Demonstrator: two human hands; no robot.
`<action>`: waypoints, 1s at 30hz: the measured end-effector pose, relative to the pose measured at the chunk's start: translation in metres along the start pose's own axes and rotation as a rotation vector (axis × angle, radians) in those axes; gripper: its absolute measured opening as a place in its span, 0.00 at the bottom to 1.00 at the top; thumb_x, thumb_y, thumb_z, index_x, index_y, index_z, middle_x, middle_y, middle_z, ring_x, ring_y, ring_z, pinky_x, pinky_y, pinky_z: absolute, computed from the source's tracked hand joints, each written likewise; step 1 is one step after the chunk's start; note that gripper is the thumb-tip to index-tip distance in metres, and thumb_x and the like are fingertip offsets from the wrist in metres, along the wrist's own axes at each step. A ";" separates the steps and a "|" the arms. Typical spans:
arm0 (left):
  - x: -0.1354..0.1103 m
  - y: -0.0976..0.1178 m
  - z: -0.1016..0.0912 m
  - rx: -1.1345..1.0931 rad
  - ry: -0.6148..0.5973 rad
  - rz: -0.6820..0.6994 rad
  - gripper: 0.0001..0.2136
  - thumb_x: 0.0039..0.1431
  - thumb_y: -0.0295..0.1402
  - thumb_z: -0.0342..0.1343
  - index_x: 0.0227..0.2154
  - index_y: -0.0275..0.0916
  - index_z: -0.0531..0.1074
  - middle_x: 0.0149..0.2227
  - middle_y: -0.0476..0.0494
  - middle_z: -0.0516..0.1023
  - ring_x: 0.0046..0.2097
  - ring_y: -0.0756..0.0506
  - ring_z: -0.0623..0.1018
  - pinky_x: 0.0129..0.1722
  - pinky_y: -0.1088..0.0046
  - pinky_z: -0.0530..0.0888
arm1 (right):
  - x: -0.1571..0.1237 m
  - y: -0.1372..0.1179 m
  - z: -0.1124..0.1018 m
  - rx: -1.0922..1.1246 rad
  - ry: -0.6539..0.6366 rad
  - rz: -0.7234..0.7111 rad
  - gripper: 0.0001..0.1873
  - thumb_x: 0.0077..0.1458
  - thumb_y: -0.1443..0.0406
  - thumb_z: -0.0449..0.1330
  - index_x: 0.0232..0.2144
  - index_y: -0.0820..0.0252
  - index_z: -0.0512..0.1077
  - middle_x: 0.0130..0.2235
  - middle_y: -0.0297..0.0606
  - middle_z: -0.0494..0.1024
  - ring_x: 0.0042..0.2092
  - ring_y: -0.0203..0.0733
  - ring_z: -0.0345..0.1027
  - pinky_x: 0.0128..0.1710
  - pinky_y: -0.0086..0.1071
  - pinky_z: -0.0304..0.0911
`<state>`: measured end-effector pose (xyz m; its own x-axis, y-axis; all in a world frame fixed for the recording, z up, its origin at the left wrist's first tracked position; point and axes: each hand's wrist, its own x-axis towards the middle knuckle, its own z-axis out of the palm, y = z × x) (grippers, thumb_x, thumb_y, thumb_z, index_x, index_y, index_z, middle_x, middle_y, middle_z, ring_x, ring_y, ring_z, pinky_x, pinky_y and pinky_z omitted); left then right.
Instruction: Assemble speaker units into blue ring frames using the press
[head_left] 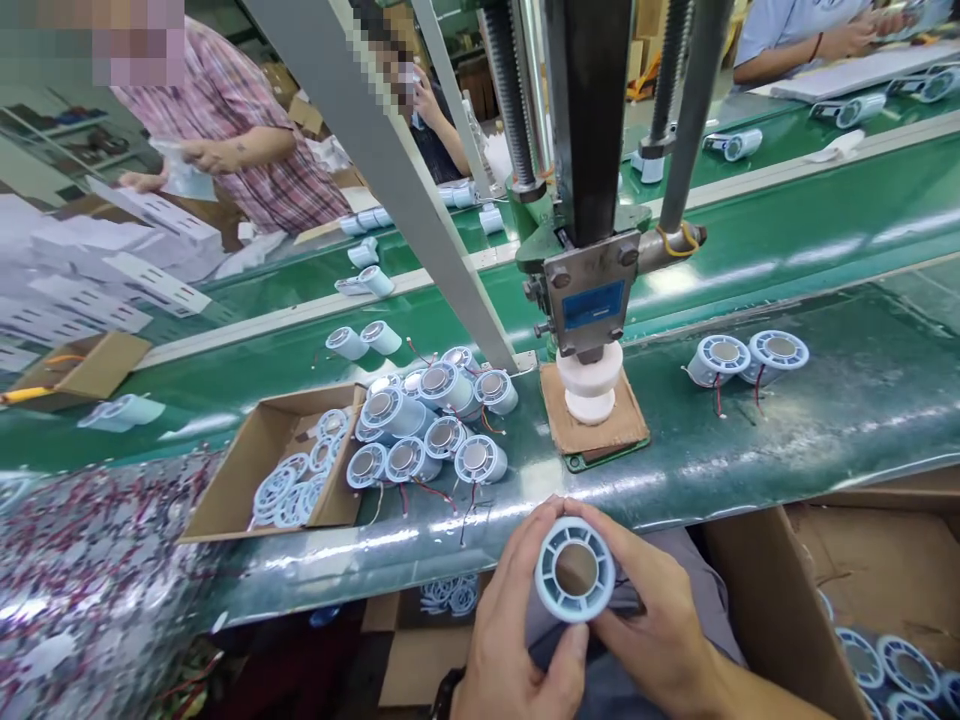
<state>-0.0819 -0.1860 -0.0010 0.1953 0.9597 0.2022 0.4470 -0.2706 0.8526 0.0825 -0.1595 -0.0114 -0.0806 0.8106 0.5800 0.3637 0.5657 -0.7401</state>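
A light-blue cylindrical housing (pixel 546 570) is held between both of my hands, its spoked ring end and silver disc facing up at me. My left hand (pixel 510 630) wraps its left side, thumb at the lower rim. From the right, my right hand (pixel 652 610) closes round the same housing, fingertips near the top rim. Beyond them stands a press (pixel 592 300) with a white round head (pixel 590 385) over a cardboard-covered pad (pixel 559 425). Similar housings (pixel 480 460) with thin wires are piled left of the press. Much of the held housing's body is hidden by my fingers.
A cardboard box (pixel 217 500) of loose blue rings sits left of the pile. Two housings (pixel 724 355) stand right of the press. At lower right, another box (pixel 757 590) holds several housings. Bundled wires (pixel 112 560) cover the left. A green conveyor (pixel 787 220) and people (pixel 247 140) are beyond.
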 end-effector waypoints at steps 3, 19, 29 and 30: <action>0.003 -0.007 0.003 -0.040 0.018 -0.023 0.30 0.63 0.37 0.59 0.67 0.46 0.61 0.65 0.39 0.69 0.64 0.34 0.72 0.63 0.55 0.71 | -0.003 0.004 0.003 -0.026 -0.002 -0.019 0.30 0.60 0.73 0.58 0.64 0.58 0.63 0.55 0.43 0.79 0.54 0.40 0.77 0.57 0.29 0.72; 0.042 -0.053 0.022 -0.371 0.063 -0.336 0.29 0.55 0.42 0.63 0.58 0.33 0.71 0.63 0.30 0.72 0.63 0.32 0.72 0.65 0.53 0.67 | -0.011 0.064 0.032 -0.150 -0.217 0.155 0.35 0.52 0.76 0.56 0.63 0.61 0.67 0.57 0.48 0.77 0.58 0.49 0.74 0.57 0.43 0.74; 0.036 -0.057 0.020 -0.286 0.050 -0.298 0.25 0.70 0.45 0.47 0.62 0.35 0.69 0.64 0.35 0.71 0.67 0.37 0.68 0.67 0.58 0.65 | -0.013 0.065 0.033 -0.185 -0.189 0.098 0.33 0.57 0.74 0.58 0.64 0.60 0.64 0.57 0.48 0.77 0.57 0.48 0.74 0.56 0.39 0.74; 0.036 -0.057 0.021 -0.276 0.049 -0.295 0.26 0.69 0.46 0.49 0.62 0.35 0.69 0.64 0.34 0.70 0.66 0.37 0.69 0.66 0.57 0.65 | -0.014 0.065 0.033 -0.185 -0.188 0.100 0.33 0.56 0.75 0.57 0.65 0.60 0.64 0.57 0.48 0.77 0.58 0.48 0.74 0.56 0.39 0.74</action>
<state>-0.0821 -0.1378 -0.0527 0.0491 0.9974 -0.0533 0.2257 0.0409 0.9733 0.0764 -0.1288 -0.0785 -0.2001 0.8848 0.4207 0.5406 0.4578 -0.7058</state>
